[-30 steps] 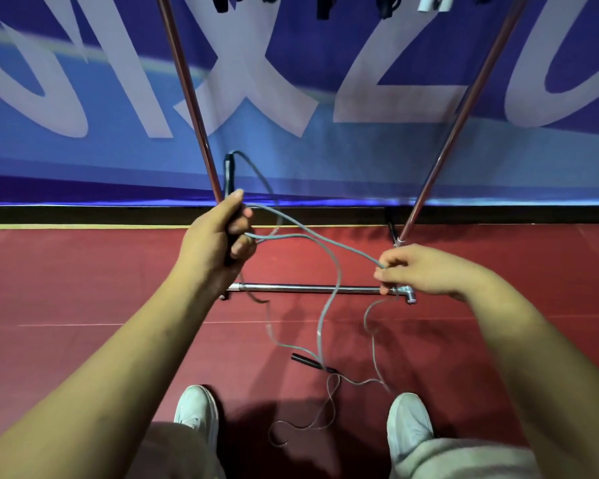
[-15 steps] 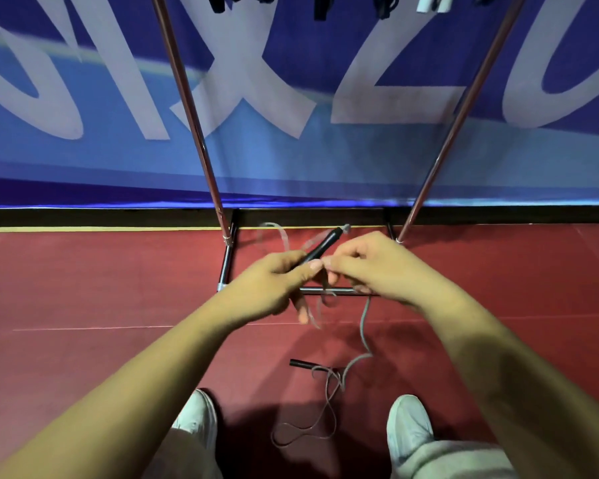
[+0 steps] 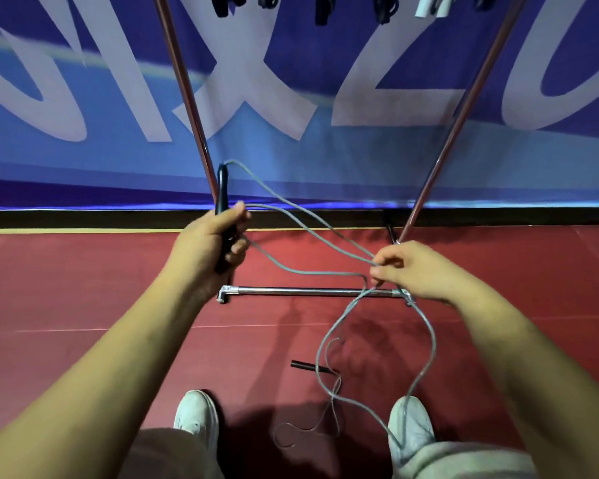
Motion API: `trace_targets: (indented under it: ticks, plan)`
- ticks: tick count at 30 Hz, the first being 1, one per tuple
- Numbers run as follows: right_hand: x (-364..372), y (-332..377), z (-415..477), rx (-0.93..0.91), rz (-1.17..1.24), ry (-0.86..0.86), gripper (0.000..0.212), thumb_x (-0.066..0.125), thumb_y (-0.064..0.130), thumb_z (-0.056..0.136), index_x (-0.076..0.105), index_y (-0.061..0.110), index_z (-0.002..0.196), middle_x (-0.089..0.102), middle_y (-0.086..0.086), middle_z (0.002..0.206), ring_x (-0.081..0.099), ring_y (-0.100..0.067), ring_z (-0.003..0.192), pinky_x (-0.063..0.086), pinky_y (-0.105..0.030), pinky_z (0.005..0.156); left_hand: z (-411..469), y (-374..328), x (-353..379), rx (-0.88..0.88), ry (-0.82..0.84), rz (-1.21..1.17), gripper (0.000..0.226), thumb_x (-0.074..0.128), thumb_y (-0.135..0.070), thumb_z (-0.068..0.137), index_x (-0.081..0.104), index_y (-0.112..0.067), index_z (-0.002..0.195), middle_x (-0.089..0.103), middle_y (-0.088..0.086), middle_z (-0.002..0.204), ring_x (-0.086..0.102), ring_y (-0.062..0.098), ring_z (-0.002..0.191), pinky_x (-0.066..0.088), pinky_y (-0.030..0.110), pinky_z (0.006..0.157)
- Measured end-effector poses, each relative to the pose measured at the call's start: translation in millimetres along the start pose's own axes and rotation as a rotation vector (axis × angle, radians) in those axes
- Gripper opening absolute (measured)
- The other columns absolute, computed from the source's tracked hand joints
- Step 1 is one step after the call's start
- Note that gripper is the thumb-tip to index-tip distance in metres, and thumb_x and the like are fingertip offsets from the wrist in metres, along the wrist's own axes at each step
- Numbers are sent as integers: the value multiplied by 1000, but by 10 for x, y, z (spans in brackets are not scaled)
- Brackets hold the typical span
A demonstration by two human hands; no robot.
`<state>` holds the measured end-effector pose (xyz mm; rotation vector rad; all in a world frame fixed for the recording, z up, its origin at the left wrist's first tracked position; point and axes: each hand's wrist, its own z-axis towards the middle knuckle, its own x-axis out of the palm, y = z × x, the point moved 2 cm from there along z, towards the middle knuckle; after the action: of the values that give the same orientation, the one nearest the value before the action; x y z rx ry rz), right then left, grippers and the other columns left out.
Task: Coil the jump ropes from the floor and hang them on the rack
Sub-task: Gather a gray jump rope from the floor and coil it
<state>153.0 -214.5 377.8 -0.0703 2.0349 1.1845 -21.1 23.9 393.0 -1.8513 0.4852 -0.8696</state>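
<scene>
Grey-corded jump rope point(image 3: 319, 273) with slim black handles is partly lifted, folks. Nearest us its slack trails in loose loops on the dark red floor point(image 3: 83, 288) between two white sneakers point(image 3: 196, 414), one strand passing over the right shoe, with pale trouser legs point(image 3: 457, 458) at the bottom edge. Just beyond the loops, one black handle point(image 3: 310, 367) lies flat on the floor, cord running from its end. From there the cord climbs to the hands. The right hand point(image 3: 408, 271) pinches a couple of strands between thumb and curled fingertips, and a long loop drops from it to the floor. The left hand point(image 3: 210, 243), well apart from it, is wrapped round the other black handle point(image 3: 222, 188), held upright with its top poking above the fist. Cord leaves that top end and sweeps across to the right hand, more strands sagging between the two. Under the hands, the rack's chrome base bar point(image 3: 301, 291) lies across the floor. Its two reddish metal uprights point(image 3: 187, 98) rise and splay apart. Behind stands a blue banner point(image 3: 325, 160) with big pale lettering. At the very top hang dark handles point(image 3: 322, 10) and one white handle point(image 3: 424, 8) of other ropes, cut off by the frame.
</scene>
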Motion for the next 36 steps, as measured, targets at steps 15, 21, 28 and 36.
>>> trace_targets:
  ticks: [15,21,28,36]
  plan:
    - [280,474,-71,-177,144,226,22,65,20,93,69,5,77,61,7,59,48,-6,57,40,-21,57,-237,215,345,-86,460,372,23,64,-20,92,50,-17,73,36,0,56,26,7,38,19,16,35]
    - [214,-138,3,54,-169,365,25,61,21,96,66,10,75,76,1,82,57,2,64,45,-27,70,-36,-81,92,-44,149,-192,21,55,-17,92,50,-19,71,37,-5,55,28,5,35,18,15,33]
    - [160,301,-32,-126,-19,56,18,59,21,97,73,11,92,48,7,42,54,-11,41,38,-18,45,-53,44,-38,143,-152,687,8,63,-9,92,68,-15,95,64,10,77,57,15,45,33,18,39]
    - [297,549,-25,-233,165,88,17,65,21,93,73,14,79,47,0,48,42,-12,45,33,-23,45,-275,268,380,-141,476,603,14,59,-14,95,58,-12,82,49,-2,57,29,10,40,21,17,37]
